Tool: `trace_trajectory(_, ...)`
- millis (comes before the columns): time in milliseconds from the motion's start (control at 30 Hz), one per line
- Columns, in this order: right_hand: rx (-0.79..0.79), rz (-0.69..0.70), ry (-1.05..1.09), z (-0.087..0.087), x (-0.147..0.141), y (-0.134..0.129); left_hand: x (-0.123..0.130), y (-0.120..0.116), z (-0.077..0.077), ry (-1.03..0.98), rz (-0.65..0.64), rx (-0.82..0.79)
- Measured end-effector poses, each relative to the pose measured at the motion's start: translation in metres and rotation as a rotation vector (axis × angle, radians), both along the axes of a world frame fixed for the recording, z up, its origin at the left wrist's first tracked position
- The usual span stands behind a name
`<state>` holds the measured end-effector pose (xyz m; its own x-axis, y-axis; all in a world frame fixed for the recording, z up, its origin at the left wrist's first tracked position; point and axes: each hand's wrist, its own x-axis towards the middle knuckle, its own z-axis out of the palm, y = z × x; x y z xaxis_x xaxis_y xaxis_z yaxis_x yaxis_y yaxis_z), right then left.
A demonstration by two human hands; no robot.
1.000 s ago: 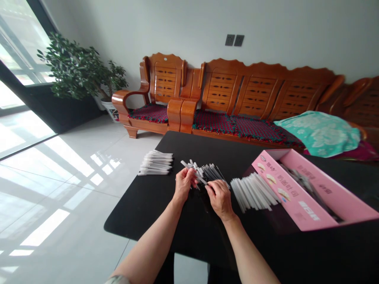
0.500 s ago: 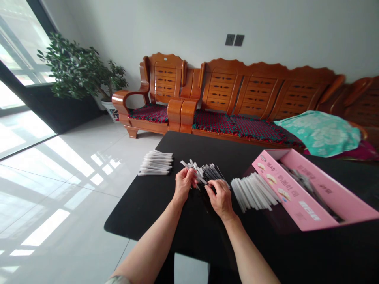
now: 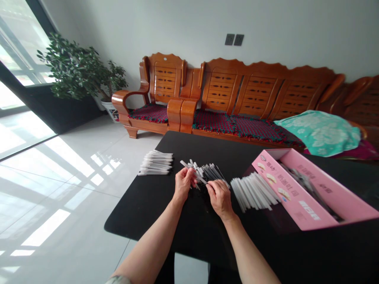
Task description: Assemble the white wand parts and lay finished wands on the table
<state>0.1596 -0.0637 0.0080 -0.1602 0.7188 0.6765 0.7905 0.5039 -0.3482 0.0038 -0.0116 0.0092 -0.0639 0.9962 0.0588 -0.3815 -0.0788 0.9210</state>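
Between both hands a whitish pen (image 3: 201, 179) slants down to the right above the table. My left hand (image 3: 183, 183) is closed round its upper part, and the pen's white end sticks out past the fingers. At its lower right end my right hand (image 3: 220, 197) pinches with thumb and fingers; the very tip is hidden there. Just behind the hands lie small white pen caps (image 3: 192, 163), partly covered by the left fingers. Beside them is a bunch of thin dark-tipped pen refills (image 3: 212, 171). Translucent pen barrels (image 3: 253, 192) lie in a row to the right.
A stack of capped pens (image 3: 156, 162) lies near the left edge of the black table (image 3: 142, 213). On the right stands an open pink box (image 3: 296, 197) with greyish items inside. A wooden sofa (image 3: 251, 88) with a turquoise cloth (image 3: 321, 134) is behind the table.
My right hand has shifted very slightly up and left along the pen. The left hand and the piles look the same.
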Motion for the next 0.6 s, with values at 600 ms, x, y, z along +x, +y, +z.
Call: trace_trajectory(600,-0.008,-0.026,0.07,-0.001,0.0001,-0.0006,0.0006,0.0001,-0.0016,0.009,-0.009,0.008)
